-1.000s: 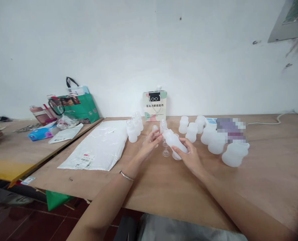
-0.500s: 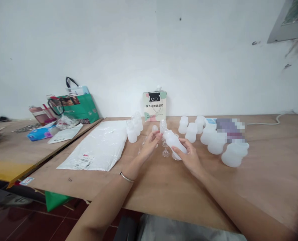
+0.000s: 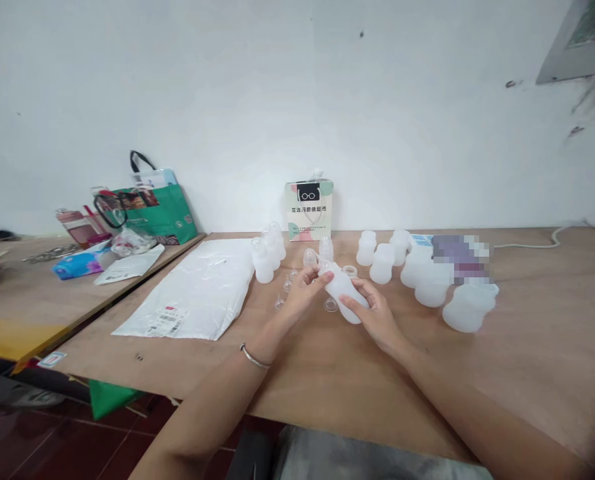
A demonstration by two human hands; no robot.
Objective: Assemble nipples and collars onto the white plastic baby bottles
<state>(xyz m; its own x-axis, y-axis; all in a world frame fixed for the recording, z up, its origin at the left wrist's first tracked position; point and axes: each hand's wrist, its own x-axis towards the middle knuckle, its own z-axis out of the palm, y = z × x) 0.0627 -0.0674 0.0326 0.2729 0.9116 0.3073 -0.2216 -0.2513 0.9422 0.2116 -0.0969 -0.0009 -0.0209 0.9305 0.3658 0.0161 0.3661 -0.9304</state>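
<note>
The milky bottle [image 3: 347, 299] is up in front of the person, just over the tabletop [image 3: 337, 380], tipped so its top leans to the left. The right hand [image 3: 376, 310] holds its body, with the thumb on the near side and the fingers curled along the other side. The left hand [image 3: 305, 288] has its thumb and fingers drawn in close, pinching the bottle's top end. I can't tell if a small part is tucked in there too, as the fingers hide it.

The bottle looks light and empty, so 1 hand should carry it fine. It looks like soft plastic or rubber, so a hard squeeze may dent it. Its smooth skin could slide a bit. The best place to hold it is the narrow waist, with 1 more grip up at the neck to stop it turning.

The small clear top [image 3: 331, 305] near it looks thin and bendy, so pick it up gently by its rim. More milky bottles [image 3: 470, 308] stand off to the right.
</note>
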